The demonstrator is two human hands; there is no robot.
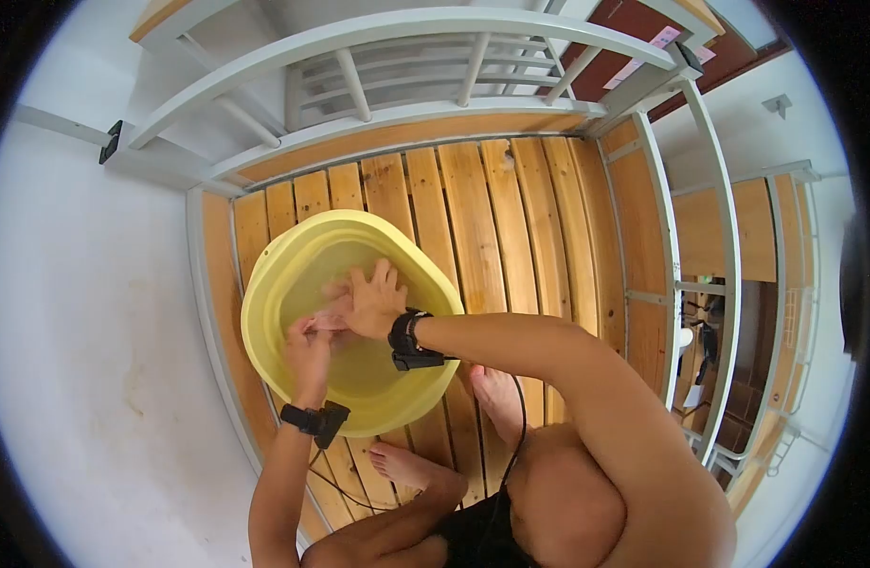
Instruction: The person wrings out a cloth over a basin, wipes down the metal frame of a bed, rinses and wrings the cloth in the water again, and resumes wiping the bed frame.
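Beyond your right upper arm, your left hand seems to pinch a pale pink item inside the yellow basin, at the left edge of the slatted bed base, your right hand spread beside it, handling apparently underway and unfinished.

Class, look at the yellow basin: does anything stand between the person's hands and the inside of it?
Nothing visible does. The left hand and the right hand both reach past the rim into the yellow basin, and no lid covers its opening.

Pale-yellow basin — orange-brown slats
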